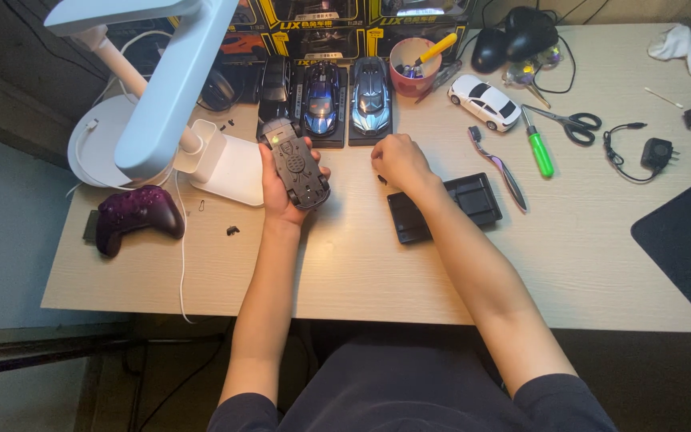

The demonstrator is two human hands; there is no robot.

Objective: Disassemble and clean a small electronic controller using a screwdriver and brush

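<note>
Game controller [136,216]: dark purple, lying at the left end of the wooden desk [585,264], near the white lamp base [229,166].
Toy car [296,164]: turned belly-up, dark grey plastic underside with moulded ribs and small holes, black wheels at the corners, a small light-coloured spot near its far end; it lies in the palm, above the desk's middle-left.
Left hand [285,188]: cupped under the toy car, fingers curled round its sides, thumb along the left edge.
Right hand [397,160]: closed loosely, knuckles up, fingertips pressed together against the desk; whether they pinch anything cannot be told.
Display cars [345,100]: blue and grey models on black bases, just beyond both hands.
Boxes [325,20]: black cartons with yellow edging and clear windows, along the back edge.
Black tray [445,206]: flat, rectangular, beside the right wrist.
White model car [485,102]: further right, near a green-handled screwdriver [537,148] and scissors [569,122].
</note>
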